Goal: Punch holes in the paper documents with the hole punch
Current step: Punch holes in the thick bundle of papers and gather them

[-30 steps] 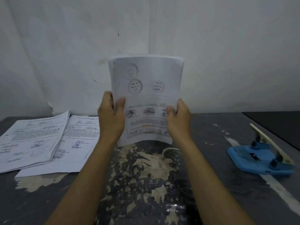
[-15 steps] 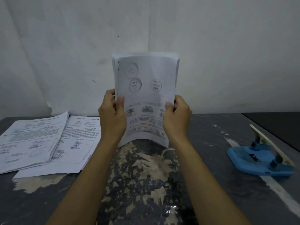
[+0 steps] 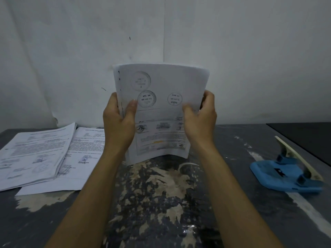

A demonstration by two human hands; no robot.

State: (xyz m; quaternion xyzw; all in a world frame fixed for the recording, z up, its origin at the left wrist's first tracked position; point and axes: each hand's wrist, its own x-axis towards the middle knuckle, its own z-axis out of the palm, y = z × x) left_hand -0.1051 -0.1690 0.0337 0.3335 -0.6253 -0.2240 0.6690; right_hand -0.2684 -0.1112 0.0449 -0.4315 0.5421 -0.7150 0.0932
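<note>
A stack of stamped white documents stands upright on its lower edge on the table, bowed toward me, print upside down. My left hand grips its left edge, thumb on the front sheet. My right hand grips the right edge, thumb on the front and fingers curled behind. A blue hole punch with a cream lever lies on the table at the right, well apart from both hands.
Two more piles of printed papers lie at the left of the worn dark table. A white wall rises just behind the table. A darker surface adjoins at the far right.
Both hands slid up the sides of the stack. The stack's lower edge came down onto the table and the sheets spread wider after being squeezed narrow.
</note>
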